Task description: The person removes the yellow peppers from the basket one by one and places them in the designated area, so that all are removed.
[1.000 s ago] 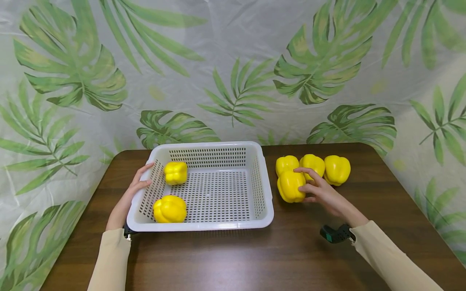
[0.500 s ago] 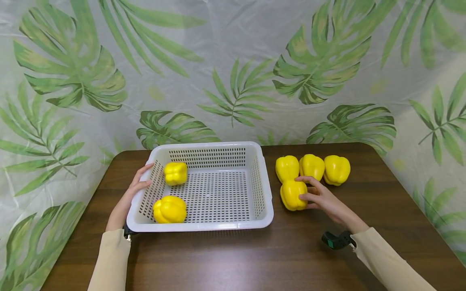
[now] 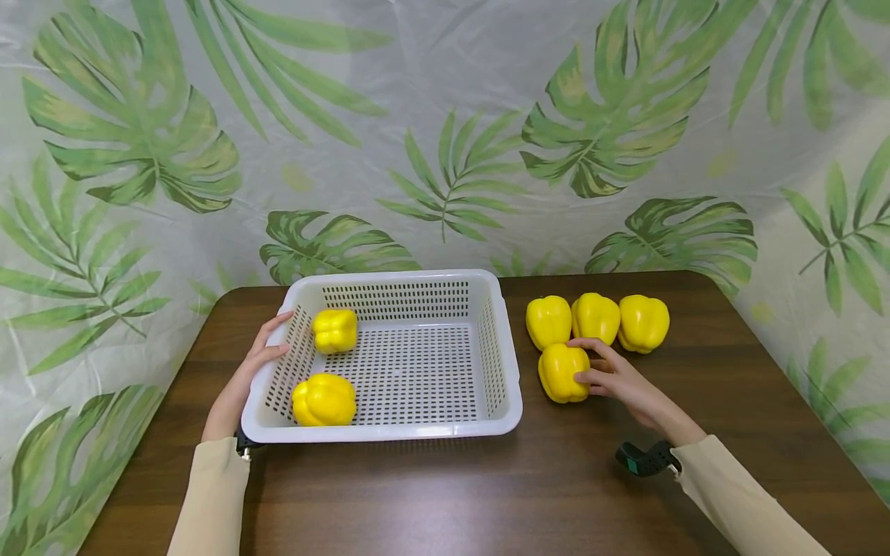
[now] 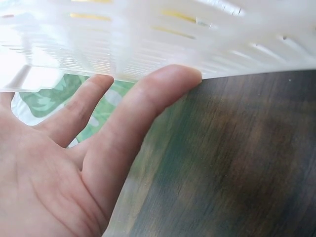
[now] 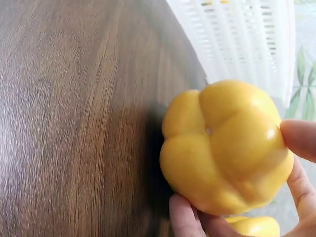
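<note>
A yellow bell pepper (image 3: pixel 563 374) is between the thumb and fingers of my right hand (image 3: pixel 615 378), just in front of the other peppers. In the right wrist view this bell pepper (image 5: pixel 227 148) shows its lobed end, close over the tabletop. My left hand (image 3: pixel 243 371) rests against the left side of a white perforated basket (image 3: pixel 511 371), fingertips right at its rim. The left wrist view shows the thumb (image 4: pixel 148 103) fairly straight, its tip against the basket wall (image 4: pixel 128 44). Inside the basket lie two yellow bell peppers, one (image 3: pixel 335 331) at the back left and one (image 3: pixel 324 400) at the front left.
Behind the right hand, three more yellow bell peppers stand in a row: left (image 3: pixel 548 320), middle (image 3: pixel 596 316) and right (image 3: pixel 643 323). Everything is on a dark wooden table (image 3: pixel 431 494), backed by a leaf-patterned cloth (image 3: pixel 459 69).
My right hand has drawn the bell pepper slightly toward me and to the right, uncovering more of the back row; in the last half second it barely moves. Left hand and basket stay put.
</note>
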Motion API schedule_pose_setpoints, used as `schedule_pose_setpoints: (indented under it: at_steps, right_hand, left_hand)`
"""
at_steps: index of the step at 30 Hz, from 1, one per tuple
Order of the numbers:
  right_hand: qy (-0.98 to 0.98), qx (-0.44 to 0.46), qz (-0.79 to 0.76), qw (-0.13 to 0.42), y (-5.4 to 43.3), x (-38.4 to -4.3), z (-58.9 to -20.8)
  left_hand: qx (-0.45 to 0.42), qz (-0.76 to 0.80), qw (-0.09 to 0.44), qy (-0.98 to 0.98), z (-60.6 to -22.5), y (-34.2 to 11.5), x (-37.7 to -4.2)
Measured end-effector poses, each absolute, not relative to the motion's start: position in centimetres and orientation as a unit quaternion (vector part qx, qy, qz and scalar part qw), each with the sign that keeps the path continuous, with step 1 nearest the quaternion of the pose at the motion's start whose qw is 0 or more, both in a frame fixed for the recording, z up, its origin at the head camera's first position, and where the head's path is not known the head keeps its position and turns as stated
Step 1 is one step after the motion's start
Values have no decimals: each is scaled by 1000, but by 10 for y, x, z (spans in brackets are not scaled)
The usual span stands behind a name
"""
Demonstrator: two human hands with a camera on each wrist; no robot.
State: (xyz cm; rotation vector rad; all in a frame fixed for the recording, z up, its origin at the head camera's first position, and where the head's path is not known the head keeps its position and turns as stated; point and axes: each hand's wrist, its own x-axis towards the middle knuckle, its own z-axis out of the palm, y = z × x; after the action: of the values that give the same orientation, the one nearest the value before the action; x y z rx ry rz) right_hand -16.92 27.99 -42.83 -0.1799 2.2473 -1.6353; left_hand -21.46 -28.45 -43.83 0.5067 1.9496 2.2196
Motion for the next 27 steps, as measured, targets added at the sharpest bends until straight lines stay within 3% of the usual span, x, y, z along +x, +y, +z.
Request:
schedule_pose_setpoints:
  at_steps: [12,27]
  right_hand:
    - [783,-68,-593,174,279,-166,-426]
    - [770,-65,-624,116,281,-174,-410]
  left_hand:
    - [164,742,78,645,-437,-285,-213]
    - [174,747,77,637,-438,-284,-213]
